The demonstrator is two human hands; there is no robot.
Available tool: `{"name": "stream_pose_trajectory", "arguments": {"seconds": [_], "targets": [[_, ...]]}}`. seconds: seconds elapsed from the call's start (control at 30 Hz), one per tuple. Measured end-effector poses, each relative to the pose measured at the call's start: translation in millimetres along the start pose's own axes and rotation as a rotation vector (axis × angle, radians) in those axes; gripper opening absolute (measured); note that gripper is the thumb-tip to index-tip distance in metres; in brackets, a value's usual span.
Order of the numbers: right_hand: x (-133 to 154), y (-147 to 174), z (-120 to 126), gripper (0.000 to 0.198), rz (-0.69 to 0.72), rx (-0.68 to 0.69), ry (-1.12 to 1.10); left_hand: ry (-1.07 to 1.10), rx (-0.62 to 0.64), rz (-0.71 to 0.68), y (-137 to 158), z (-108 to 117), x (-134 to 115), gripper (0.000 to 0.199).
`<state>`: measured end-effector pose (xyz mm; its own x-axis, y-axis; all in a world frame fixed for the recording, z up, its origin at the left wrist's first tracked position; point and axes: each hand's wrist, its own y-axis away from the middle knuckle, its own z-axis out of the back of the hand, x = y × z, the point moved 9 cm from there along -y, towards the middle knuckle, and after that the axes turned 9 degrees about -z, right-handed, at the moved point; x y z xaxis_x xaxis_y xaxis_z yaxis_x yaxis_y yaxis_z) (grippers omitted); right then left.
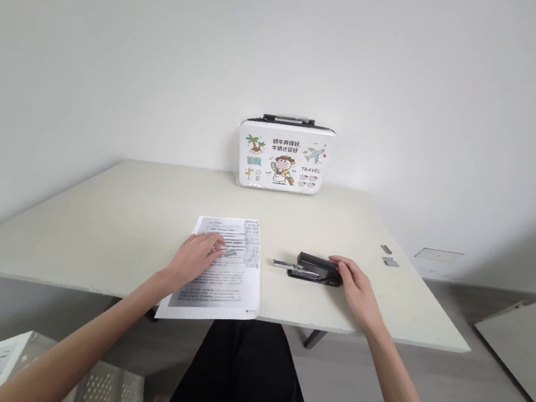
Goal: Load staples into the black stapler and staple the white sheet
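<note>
Over the printed sheets at the table's front, my left hand is closed, its fingertips at a small grey strip of staples. To the right lies a black stapler, its metal staple tray sticking out toward the left. My right hand has its fingers and thumb closed on the stapler's rear end. The palm side of both hands is hidden from this angle.
A white case with cartoon prints stands against the wall at the table's back. Two small grey pieces, probably staple strips, lie near the right edge. White perforated baskets are below on the left.
</note>
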<state>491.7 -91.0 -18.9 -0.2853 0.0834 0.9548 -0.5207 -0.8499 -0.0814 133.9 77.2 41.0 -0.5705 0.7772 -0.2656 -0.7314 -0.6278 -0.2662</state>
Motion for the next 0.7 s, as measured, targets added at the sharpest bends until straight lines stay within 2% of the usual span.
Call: {"name": "stream_pose_trajectory", "arguments": {"seconds": [0.17, 0.33, 0.43, 0.7], "targets": [[-1, 0, 1, 0.044, -0.030, -0.001, -0.002, -0.006, -0.068, 0.069, -3, 13, 8, 0.027], [-1, 1, 1, 0.043, -0.045, 0.006, -0.008, 0.001, 0.031, 0.043, 5, 6, 15, 0.033], [-1, 1, 1, 0.042, -0.032, 0.003, -0.009, 0.001, 0.068, 0.013, 9, 1, 16, 0.028], [-1, 2, 2, 0.044, -0.014, 0.000, 0.023, 0.137, -0.061, 0.110, 7, 12, 16, 0.024]]}}
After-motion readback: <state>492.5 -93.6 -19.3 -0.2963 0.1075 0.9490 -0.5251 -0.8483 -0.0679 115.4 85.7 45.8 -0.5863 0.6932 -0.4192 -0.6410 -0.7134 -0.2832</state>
